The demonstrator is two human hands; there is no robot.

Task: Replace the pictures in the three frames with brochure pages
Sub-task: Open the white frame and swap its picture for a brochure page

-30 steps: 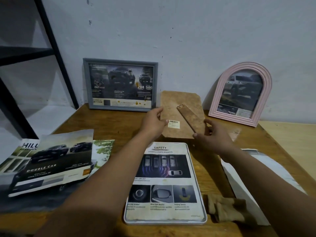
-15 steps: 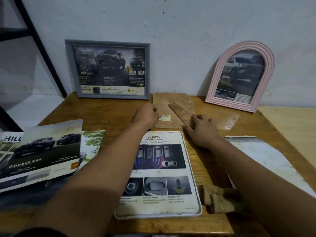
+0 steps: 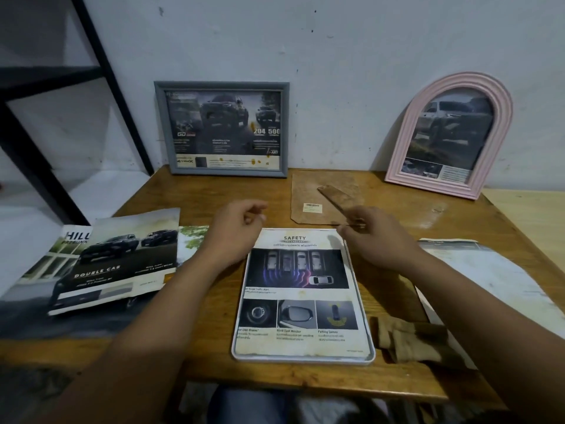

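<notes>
A white frame [image 3: 302, 358] lies flat on the wooden table [image 3: 195, 191] with a "Safety" brochure page [image 3: 298, 270] in it. Beyond it the brown backing board [image 3: 305, 188] lies flat, its stand [image 3: 334, 195] on top. My left hand [image 3: 235, 229] hovers over the frame's top left corner, fingers loosely curled and holding nothing. My right hand [image 3: 377, 240] is at the top right corner, its bent fingertips by the board's near edge. A grey frame [image 3: 221, 87] and a pink arched frame [image 3: 397, 166] lean on the wall, each with a car picture.
Loose car brochure pages [image 3: 116, 264] are spread at the left. A pale sheet [image 3: 495, 276] lies at the right, with a crumpled brown cloth [image 3: 412, 341] beside the white frame. A black metal shelf post [image 3: 104, 78] stands at the far left.
Both hands held the backing board up off the table. It now lies flat, and both hands have let go and drawn back toward the white frame's top corners.
</notes>
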